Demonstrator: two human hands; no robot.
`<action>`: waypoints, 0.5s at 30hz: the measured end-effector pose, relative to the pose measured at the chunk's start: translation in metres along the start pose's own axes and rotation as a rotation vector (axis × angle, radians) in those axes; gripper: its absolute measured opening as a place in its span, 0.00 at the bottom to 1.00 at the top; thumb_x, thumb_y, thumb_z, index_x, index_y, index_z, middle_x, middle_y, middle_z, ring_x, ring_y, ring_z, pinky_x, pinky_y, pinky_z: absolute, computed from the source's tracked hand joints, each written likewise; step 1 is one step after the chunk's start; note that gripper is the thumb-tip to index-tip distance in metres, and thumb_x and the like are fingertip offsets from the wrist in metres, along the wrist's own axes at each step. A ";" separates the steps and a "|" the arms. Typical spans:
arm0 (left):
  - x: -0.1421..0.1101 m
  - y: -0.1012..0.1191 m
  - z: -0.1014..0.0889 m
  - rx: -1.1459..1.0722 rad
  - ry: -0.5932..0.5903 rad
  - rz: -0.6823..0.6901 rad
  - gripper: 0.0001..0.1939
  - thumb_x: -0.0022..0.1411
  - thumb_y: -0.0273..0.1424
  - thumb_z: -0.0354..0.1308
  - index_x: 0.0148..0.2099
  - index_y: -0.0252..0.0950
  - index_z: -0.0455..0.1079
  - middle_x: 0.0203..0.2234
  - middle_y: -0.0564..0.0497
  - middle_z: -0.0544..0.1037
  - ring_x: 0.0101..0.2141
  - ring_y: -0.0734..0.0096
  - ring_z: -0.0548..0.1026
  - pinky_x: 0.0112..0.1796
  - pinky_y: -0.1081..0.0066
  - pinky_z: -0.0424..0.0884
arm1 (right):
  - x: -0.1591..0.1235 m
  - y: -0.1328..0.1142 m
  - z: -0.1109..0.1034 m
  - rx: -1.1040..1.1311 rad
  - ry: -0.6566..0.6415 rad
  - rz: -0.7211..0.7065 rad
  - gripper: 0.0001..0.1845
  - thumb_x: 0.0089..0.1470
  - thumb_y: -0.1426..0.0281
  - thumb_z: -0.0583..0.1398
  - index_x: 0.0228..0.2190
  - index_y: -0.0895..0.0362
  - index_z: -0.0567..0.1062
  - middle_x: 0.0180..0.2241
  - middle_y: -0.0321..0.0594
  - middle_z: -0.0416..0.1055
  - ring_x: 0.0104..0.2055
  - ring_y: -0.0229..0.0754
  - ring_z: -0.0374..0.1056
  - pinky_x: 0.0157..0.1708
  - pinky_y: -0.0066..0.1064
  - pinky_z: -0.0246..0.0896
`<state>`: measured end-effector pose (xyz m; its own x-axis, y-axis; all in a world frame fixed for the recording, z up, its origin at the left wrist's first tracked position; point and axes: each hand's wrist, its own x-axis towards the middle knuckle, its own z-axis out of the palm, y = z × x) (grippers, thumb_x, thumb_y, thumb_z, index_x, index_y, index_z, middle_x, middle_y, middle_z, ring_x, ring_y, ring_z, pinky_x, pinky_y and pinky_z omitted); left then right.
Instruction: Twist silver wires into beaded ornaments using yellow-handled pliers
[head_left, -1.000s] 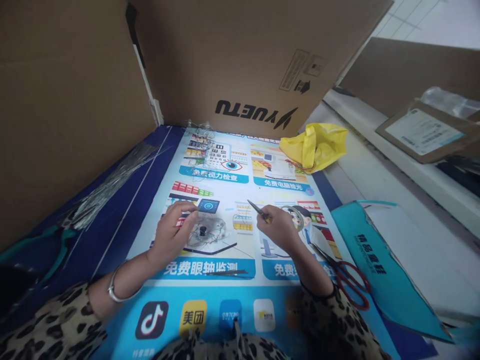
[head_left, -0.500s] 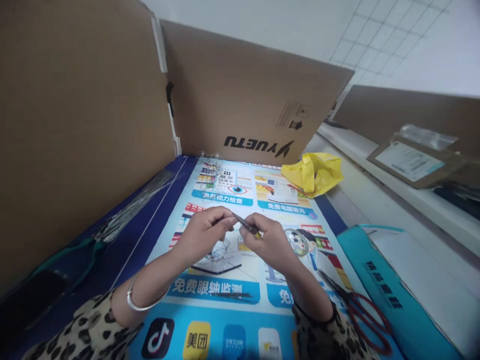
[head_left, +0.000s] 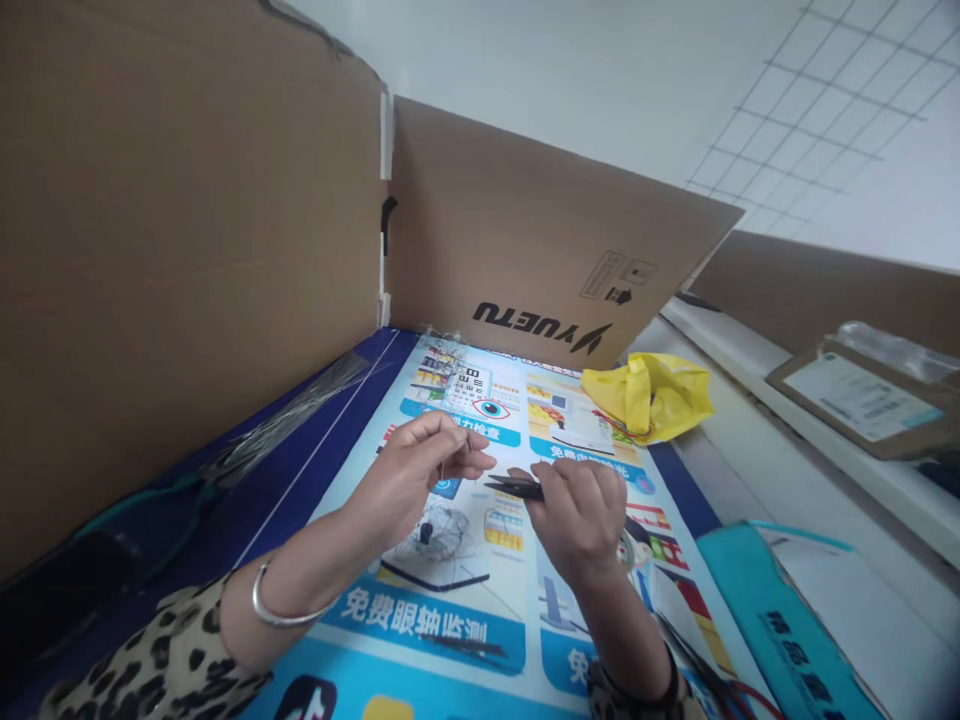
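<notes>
My left hand (head_left: 427, 465) is raised over the printed mat, thumb and forefinger pinched on what looks like a thin wire (head_left: 441, 468). Just to its right, my right hand (head_left: 581, 510) is wrapped round a pair of dark needle-nose pliers (head_left: 517, 487). The plier jaws point left at the left hand, slightly apart, with a gap between them and its fingers; the handles are hidden in my fist. Under the left hand lies a loose tangle of fine wire (head_left: 448, 540) on the mat. A bundle of straight wires (head_left: 300, 405) lies at the left.
Cardboard walls (head_left: 187, 230) stand at the left and back. A yellow bag (head_left: 660, 395) sits at the back right. Scissors with red handles (head_left: 724, 690) lie near my right forearm, beside a teal box (head_left: 787, 620). Teal-handled pliers (head_left: 161, 500) rest at the left.
My hands have moved apart. The pliers have come away from the left fingers, and their jaws now show slightly parted. The camera view has shifted.
</notes>
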<state>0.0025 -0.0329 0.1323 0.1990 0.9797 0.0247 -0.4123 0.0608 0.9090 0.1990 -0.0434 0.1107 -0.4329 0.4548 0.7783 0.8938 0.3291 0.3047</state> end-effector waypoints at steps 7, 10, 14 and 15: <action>-0.004 -0.002 0.005 -0.125 0.007 -0.102 0.08 0.56 0.31 0.56 0.27 0.34 0.62 0.32 0.50 0.77 0.31 0.71 0.78 0.35 0.71 0.72 | -0.001 -0.006 -0.008 -0.035 0.047 -0.067 0.05 0.51 0.67 0.61 0.33 0.53 0.75 0.27 0.40 0.71 0.33 0.42 0.60 0.37 0.36 0.52; -0.005 -0.003 0.006 -0.152 0.004 -0.140 0.08 0.55 0.30 0.57 0.27 0.34 0.62 0.31 0.50 0.76 0.30 0.72 0.77 0.30 0.75 0.70 | -0.001 -0.006 -0.008 -0.024 0.060 -0.063 0.05 0.51 0.68 0.61 0.33 0.53 0.75 0.28 0.39 0.71 0.33 0.41 0.61 0.38 0.36 0.52; -0.006 -0.004 0.008 -0.160 0.005 -0.167 0.09 0.55 0.30 0.58 0.27 0.33 0.62 0.30 0.49 0.76 0.30 0.71 0.78 0.27 0.78 0.67 | -0.001 -0.007 -0.004 0.034 0.166 -0.069 0.06 0.50 0.69 0.63 0.33 0.54 0.74 0.26 0.37 0.69 0.31 0.40 0.60 0.37 0.35 0.52; -0.006 -0.004 0.008 -0.161 0.011 -0.168 0.09 0.55 0.30 0.58 0.27 0.32 0.62 0.30 0.49 0.76 0.30 0.71 0.78 0.27 0.78 0.66 | -0.001 -0.007 -0.003 0.048 0.185 -0.071 0.07 0.49 0.69 0.63 0.33 0.54 0.74 0.25 0.37 0.69 0.31 0.39 0.60 0.37 0.35 0.52</action>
<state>0.0099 -0.0405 0.1322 0.2673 0.9553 -0.1267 -0.5113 0.2520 0.8216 0.1934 -0.0486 0.1088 -0.4615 0.2707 0.8449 0.8532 0.3964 0.3390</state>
